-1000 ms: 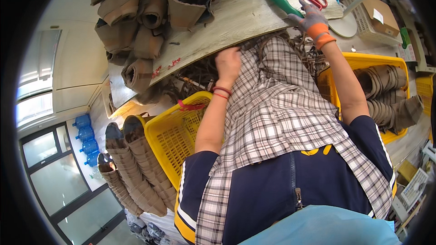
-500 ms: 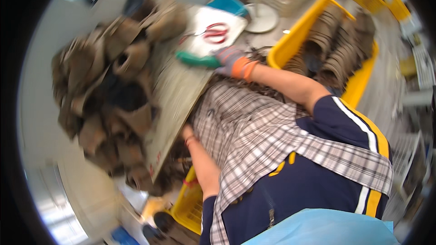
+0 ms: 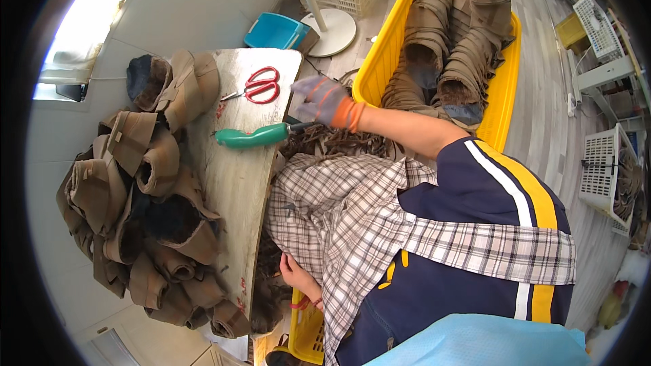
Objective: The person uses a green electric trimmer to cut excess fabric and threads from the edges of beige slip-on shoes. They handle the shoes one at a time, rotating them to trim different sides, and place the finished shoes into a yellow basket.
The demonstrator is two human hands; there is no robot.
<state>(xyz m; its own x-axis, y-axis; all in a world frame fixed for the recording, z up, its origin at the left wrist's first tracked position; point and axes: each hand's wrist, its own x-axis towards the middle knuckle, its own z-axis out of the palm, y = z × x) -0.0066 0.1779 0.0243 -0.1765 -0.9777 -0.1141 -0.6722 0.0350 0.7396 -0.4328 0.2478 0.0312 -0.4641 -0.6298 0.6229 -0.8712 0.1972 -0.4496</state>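
Observation:
My right hand (image 3: 325, 102), in a grey and orange glove, is over the table's edge with its fingers loosely stretched out. Just beside it, a green-handled tool (image 3: 251, 137) lies on the worn whitish table (image 3: 230, 183), its dark end toward the glove. Red-handled scissors (image 3: 261, 86) rest farther along the tabletop. Bare and wearing a red band at the wrist, my left hand (image 3: 302, 278) hangs below the table's edge, next to my plaid apron (image 3: 339, 210). Its fingers look extended, partly hidden, with nothing visible in them. Brown fur-lined boot shafts (image 3: 159, 217) are heaped along the table's far side.
A yellow basket (image 3: 369, 68) holds stacks of brown boot shafts (image 3: 468, 68). Dark scraps (image 3: 352, 141) fill the space between table and basket. A blue bin (image 3: 274, 30) and a white round-based stand (image 3: 333, 30) are behind. Another yellow basket (image 3: 308, 332) is by my left arm.
The view has turned and sharpened. My gloved right hand, earlier at the end of the green-handled tool, is now slightly apart from it. My left hand remains beside the apron below the table edge.

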